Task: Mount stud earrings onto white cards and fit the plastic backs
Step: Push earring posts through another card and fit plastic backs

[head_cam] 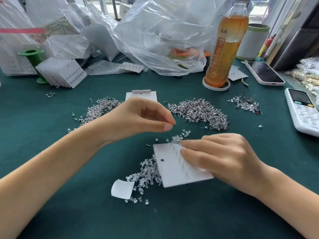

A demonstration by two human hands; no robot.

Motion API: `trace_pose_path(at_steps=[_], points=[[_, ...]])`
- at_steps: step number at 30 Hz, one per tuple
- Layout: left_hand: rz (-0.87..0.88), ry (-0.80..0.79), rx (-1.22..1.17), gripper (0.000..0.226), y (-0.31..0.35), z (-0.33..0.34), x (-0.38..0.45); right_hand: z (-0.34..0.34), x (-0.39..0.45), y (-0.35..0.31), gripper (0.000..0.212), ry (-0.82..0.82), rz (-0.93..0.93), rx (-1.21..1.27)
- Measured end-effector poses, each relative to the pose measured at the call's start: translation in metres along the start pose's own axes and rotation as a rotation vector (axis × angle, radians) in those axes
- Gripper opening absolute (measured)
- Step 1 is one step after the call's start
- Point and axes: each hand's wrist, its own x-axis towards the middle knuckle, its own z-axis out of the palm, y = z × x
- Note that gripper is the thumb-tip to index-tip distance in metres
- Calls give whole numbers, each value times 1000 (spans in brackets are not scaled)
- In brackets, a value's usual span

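Head view: the right hand [222,159] grips a white card [174,168] by its right side, fingers curled over the face, tilting it above the pile of clear backs [146,175] so the posts poking through stand exposed. The left hand [138,116] hovers above and to the left, thumb and forefinger pinched together; whether a back sits between them is too small to tell, though that looks likely. Two heaps of studs [198,111] lie on the green tabletop [51,169] just beyond, within reach of either hand. Another card [141,95] lies behind the left hand. A stack of cards [63,73] leans at far left. Plastic bags [155,35] at the back hold stock that is hard to make out; a bottle [226,49] holds amber drink.
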Motion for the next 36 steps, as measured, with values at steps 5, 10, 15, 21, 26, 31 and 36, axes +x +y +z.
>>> trace_pose_path(at_steps=[5, 10, 15, 21, 26, 31, 36], points=[[-37, -173, -3, 17, 5, 10, -5, 4, 2, -5, 23, -53, -146, -237], [-55, -194, 88, 17, 7, 14, -8, 4, 2, -4, 22, -63, -160, -268], [-65, -176, 130, 13, 7, 15, -9, 6, 2, -5, 22, -76, -151, -287], [-92, -170, 197, 10, 5, 16, -8, 7, 2, -7, 20, -71, -156, -308], [-82, -170, 215, 8, 6, 18, -8, 7, 1, -7, 23, -59, -162, -320], [-72, -181, 218, 7, 8, 19, -9, 9, 1, -8, 22, -48, -164, -325], [-67, -180, 231, 8, 8, 20, -10, 8, 1, -9, 23, -34, -161, -334]])
